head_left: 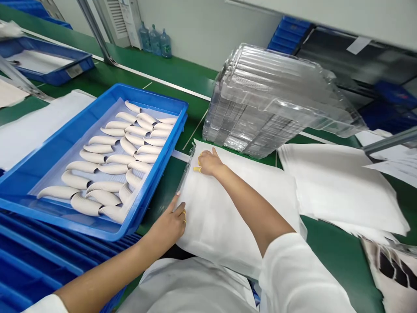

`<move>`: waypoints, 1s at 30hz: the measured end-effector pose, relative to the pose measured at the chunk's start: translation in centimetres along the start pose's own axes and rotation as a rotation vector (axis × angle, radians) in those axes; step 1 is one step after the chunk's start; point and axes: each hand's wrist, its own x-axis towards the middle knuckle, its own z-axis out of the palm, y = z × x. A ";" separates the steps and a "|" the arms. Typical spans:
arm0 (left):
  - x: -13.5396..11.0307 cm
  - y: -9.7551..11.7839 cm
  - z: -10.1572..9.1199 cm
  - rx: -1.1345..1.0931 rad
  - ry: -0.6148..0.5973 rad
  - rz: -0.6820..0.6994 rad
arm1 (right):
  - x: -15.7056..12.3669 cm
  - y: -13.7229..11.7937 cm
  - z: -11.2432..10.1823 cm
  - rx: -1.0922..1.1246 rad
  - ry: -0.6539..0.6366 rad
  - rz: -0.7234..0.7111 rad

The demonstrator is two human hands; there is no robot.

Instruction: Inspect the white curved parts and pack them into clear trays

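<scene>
A white sheet [234,208] lies in front of me, with clear plastic film [187,167] crumpled along its left edge. At the lower left of that edge is my left hand [172,221], index finger pointing along the film and the other fingers curled in, rings showing. My right hand [210,163] is closed at the sheet's upper left, knuckles bent, yellow covers on thumb and index finger. Its fingertips press together on the sheet; what exactly lies between them is hard to see.
To the left, a blue tray [185,108] holds several cream curved, ribbed pieces [104,187]. A tall stack of clear plastic trays [260,100] stands behind the sheet. More white sheets [339,182] lie to the right, beside cream and black pieces [391,269]. Blue crates [32,261] are at lower left.
</scene>
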 end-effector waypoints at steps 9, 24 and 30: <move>-1.8 1.1 -1.2 -0.014 -0.091 -0.169 | 1.4 0.1 1.5 0.009 -0.033 0.092; 2.3 1.2 1.7 0.047 -0.170 -0.098 | 1.9 0.6 2.5 0.071 -0.019 0.091; 0.3 2.1 0.5 0.069 -0.166 -0.036 | 2.4 0.5 2.5 0.053 -0.047 0.109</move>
